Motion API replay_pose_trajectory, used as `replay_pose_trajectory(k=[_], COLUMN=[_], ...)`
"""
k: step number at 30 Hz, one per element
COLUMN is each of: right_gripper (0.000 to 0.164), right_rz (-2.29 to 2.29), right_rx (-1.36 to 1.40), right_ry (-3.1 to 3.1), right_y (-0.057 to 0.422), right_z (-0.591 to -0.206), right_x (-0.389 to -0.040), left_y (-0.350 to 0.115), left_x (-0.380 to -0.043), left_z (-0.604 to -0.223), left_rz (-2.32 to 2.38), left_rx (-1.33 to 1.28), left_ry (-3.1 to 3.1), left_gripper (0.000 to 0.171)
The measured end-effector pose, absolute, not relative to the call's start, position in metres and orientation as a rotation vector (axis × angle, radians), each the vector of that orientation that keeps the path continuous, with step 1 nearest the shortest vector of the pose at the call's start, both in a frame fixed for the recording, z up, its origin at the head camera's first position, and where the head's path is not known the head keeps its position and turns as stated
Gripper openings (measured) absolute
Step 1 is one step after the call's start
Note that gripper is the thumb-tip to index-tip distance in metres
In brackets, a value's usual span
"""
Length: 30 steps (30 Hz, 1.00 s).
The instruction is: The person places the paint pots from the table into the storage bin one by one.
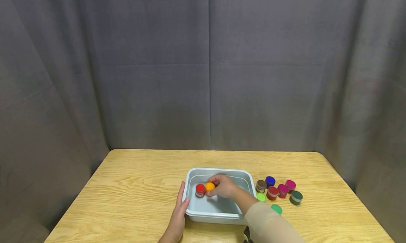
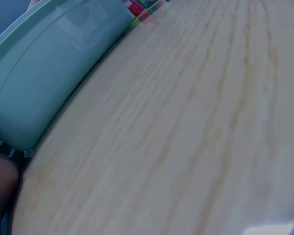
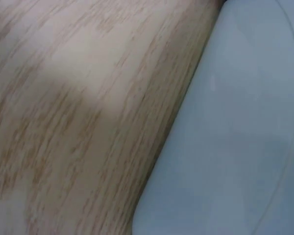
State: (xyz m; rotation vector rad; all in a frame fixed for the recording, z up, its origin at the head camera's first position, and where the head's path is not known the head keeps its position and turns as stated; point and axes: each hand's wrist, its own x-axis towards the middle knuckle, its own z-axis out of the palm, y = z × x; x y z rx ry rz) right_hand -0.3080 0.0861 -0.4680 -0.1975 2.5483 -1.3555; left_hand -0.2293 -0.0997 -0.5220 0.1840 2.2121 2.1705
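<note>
A light grey-blue plastic tray (image 1: 219, 215) stands on the wooden table. Inside it, toward the left, sits a small jar with a red lid (image 1: 200, 189). Right beside that jar, my right hand (image 1: 226, 187) pinches an orange-lidded paint jar (image 1: 209, 186) between thumb and fingers, low in the tray. My left hand (image 1: 178, 216) rests against the tray's left side, its fingers straight along the outer wall and the thumb at the rim. The left wrist view has the tray wall (image 2: 54, 68) and a dark bit of hand; the right wrist view has only the tray's outside (image 3: 225, 137) and table.
Several more jars stand right of the tray: brown (image 1: 261, 186), blue (image 1: 270, 181), dark red (image 1: 272, 193), magenta (image 1: 283, 190), dark green (image 1: 296, 197), lime (image 1: 261, 197) and green (image 1: 276, 209). Grey curtains (image 1: 158, 77) enclose the wooden table (image 1: 127, 186).
</note>
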Motion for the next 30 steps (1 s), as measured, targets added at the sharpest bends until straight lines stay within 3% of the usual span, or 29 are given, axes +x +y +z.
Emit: replay_pose_trajectory(k=[30], right_gripper=[0.044], right_rz=[-1.518], right_rx=[-0.128], right_ry=[2.585], right_y=[0.154], right_z=[-0.428], right_x=[-0.285], left_y=[-0.099], left_x=[-0.229], left_z=[-0.522], left_rz=[2.168], left_rx=[0.183], left_ry=[2.253], left_gripper=[0.06])
